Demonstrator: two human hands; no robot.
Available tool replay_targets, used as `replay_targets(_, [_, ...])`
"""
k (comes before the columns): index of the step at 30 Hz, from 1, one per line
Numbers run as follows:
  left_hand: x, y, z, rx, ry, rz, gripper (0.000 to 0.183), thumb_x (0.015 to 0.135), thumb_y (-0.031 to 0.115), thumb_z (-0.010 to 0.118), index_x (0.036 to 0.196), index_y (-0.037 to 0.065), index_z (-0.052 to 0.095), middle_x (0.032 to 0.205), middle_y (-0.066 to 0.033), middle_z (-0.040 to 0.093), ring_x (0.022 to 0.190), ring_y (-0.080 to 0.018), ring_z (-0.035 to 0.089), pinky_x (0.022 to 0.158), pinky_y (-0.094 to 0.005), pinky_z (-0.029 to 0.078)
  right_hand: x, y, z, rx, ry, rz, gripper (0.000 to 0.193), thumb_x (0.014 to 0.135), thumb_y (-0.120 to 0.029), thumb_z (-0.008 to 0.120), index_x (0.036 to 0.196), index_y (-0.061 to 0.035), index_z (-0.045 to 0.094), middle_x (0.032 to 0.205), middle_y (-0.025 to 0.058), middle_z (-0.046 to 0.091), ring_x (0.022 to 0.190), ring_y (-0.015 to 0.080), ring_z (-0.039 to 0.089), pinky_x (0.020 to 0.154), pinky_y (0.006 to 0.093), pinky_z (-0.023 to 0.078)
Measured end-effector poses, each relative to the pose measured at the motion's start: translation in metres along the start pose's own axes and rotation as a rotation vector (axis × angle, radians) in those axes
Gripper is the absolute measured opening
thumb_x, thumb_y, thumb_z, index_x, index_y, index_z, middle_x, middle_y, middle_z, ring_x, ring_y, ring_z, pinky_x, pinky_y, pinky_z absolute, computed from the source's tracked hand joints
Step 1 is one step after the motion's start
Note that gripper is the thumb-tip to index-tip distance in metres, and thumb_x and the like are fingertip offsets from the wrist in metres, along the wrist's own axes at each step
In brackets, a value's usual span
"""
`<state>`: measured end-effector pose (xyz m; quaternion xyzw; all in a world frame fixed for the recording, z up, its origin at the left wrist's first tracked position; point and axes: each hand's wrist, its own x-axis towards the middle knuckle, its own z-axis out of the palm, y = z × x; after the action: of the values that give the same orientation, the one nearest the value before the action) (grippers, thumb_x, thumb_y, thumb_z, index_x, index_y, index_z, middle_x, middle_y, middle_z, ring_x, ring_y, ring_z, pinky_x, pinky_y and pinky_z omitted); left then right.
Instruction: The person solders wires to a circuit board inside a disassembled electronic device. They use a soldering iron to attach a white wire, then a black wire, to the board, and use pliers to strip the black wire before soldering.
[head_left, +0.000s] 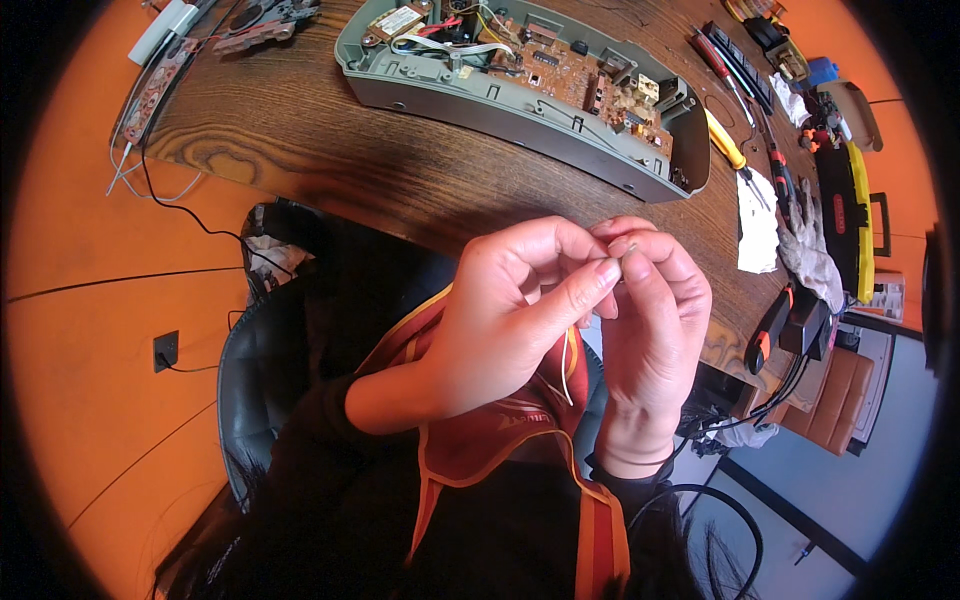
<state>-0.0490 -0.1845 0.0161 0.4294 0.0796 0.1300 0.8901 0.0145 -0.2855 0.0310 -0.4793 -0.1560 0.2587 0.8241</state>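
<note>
So I've got my left hand (pixel 500 315) and right hand (pixel 655 320) by the near edge of the wooden table (pixel 330 165), fingertips pinched together on some tiny piece (pixel 627 249), honestly too small to make out. The opened grey casing (pixel 500 117) sits on the far side, with a yellow-handled tool (pixel 725 139) just to its right.

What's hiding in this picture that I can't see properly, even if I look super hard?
All in the head view:
- The tiny thing where the left hand and right hand meet: too small to name, mostly covered by fingers.
- The case's far left corner: cut off by the top edge.
- Part of the red apron: behind the left hand.
- The chair's seat: mostly hidden by the person.
</note>
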Motion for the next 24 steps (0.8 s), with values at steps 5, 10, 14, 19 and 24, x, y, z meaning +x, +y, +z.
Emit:
replay_targets(5, [-0.003,-0.006,0.000,0.071,-0.025,0.001,0.006,0.084,0.003,0.055,0.088,-0.002,0.056,0.076,-0.0054,0.060,0.071,-0.0070,0.056,0.063,-0.0194,0.045,-0.002,0.002,-0.005,-0.104,0.023,-0.047,0.007,0.082,0.003,0.052,0.085,0.0035,0.058,0.094,0.0135,0.059,0.082,0.0142,0.055,0.073,0.0256,0.045])
replay_targets(10, [-0.004,-0.008,-0.003,0.161,-0.065,0.074,0.008,0.082,0.001,0.057,0.089,-0.003,0.057,0.082,-0.0060,0.062,0.079,-0.0085,0.058,0.065,-0.0219,0.047,0.004,0.006,0.000,-0.189,0.076,-0.196,0.006,0.081,-0.002,0.052,0.077,0.0022,0.052,0.085,0.0122,0.054,0.081,0.0170,0.052,0.088,0.0367,0.041])
replay_targets(14, [-0.004,-0.007,-0.021,0.492,-0.031,0.276,0.008,0.081,0.005,0.060,0.087,0.000,0.058,0.080,-0.0057,0.061,0.075,-0.0103,0.059,0.058,-0.0237,0.048,0.014,0.018,0.003,-0.235,-0.009,-0.266,0.005,0.080,-0.001,0.052,0.076,0.0013,0.052,0.084,0.0116,0.053,0.081,0.0178,0.052,0.094,0.0445,0.038])
replay_targets(19, [-0.008,-0.007,-0.042,0.694,0.000,0.317,0.008,0.081,0.010,0.059,0.085,0.002,0.059,0.075,-0.0083,0.059,0.069,-0.0233,0.059,0.062,-0.0302,0.046,0.028,0.027,0.008,-0.248,0.035,-0.244,0.005,0.081,-0.001,0.052,0.076,0.0006,0.052,0.083,0.0114,0.054,0.081,0.0182,0.053,0.087,0.0399,0.043])
replay_targets(24, [-0.015,0.008,-0.051,0.608,0.024,0.230,0.009,0.082,0.008,0.057,0.087,0.000,0.058,0.078,-0.0088,0.060,0.071,-0.0174,0.060,0.062,-0.0271,0.046,0.047,0.018,0.019,-0.328,-0.010,-0.304,0.014,0.087,-0.008,0.048,0.088,0.0031,0.057,0.095,0.0120,0.055,0.089,0.0185,0.054,0.087,0.0346,0.044])
